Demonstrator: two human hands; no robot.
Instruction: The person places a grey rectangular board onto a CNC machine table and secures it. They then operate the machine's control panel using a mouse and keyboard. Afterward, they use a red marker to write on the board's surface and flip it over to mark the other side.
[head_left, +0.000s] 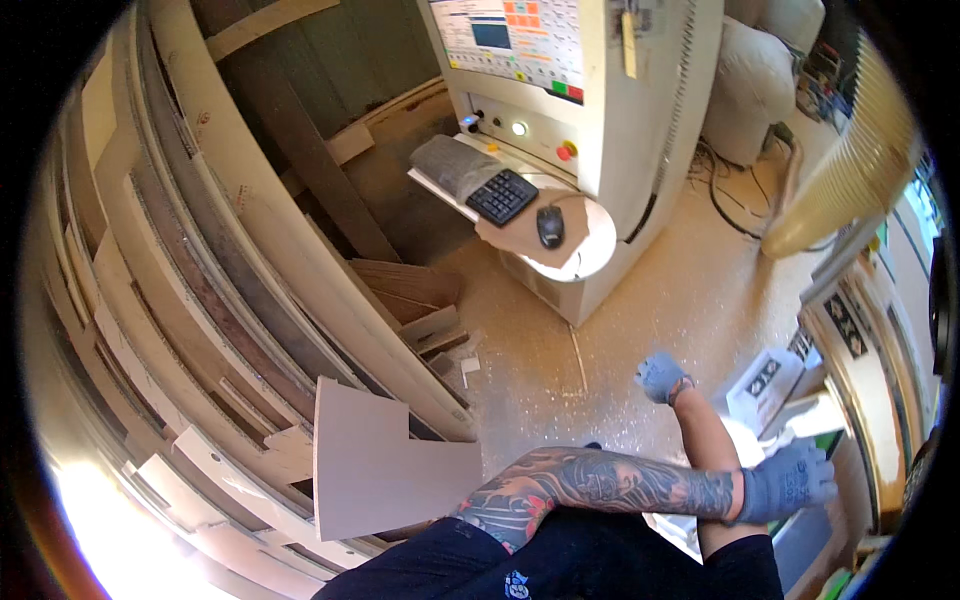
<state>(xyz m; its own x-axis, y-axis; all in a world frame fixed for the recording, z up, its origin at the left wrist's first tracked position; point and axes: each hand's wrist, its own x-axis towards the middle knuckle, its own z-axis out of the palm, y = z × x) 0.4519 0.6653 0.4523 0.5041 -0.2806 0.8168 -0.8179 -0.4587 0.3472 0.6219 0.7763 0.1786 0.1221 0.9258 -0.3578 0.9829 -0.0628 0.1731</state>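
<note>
My left hand point(788, 482), in a blue-grey work glove, reaches across my body to the right side. Its fingers point right and look slightly apart, with nothing seen in them. My left forearm, tattooed, crosses over my right arm. Above it my right hand point(660, 378), gloved the same way, is over the dusty floor with its fingers curled in. Nothing shows in that hand. The white machine part point(765, 388) with a black-and-white label is to the right of it. A wood-edged curved machine part point(850, 335) stands beyond my left hand.
Sheet panels point(190, 290) lean in rows along the left. A notched beige board point(365, 465) stands in front of them. Ahead is a control cabinet point(640, 130) with a screen, keyboard point(502, 196) and mouse point(550, 227). A ribbed hose point(850, 150) and cables are at the far right.
</note>
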